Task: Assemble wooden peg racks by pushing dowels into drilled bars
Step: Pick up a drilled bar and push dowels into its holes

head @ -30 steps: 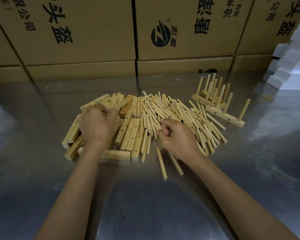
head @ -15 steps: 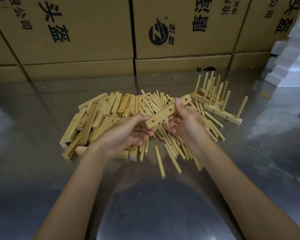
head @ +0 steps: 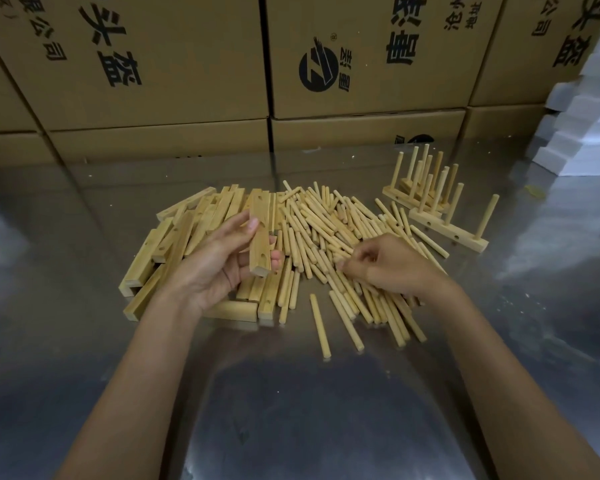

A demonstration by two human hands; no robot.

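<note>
My left hand (head: 219,265) holds a drilled wooden bar (head: 260,233) upright above the heap of loose bars (head: 174,244); two holes show on the bar's face. My right hand (head: 388,265) rests palm down on the pile of loose dowels (head: 326,223), fingers curled among them; whether it grips one is hidden. Finished peg racks (head: 430,195) with upright dowels stand at the back right. A few single dowels (head: 319,323) lie nearer to me on the steel table (head: 291,410).
Stacked cardboard boxes (head: 187,64) form a wall along the table's far edge. White foam blocks (head: 589,126) are piled at the right. The shiny tabletop stretches towards me beneath both forearms.
Both hands held the bar half a second ago. My right hand has let go and dropped onto the dowel pile; my left hand has turned the bar more upright.
</note>
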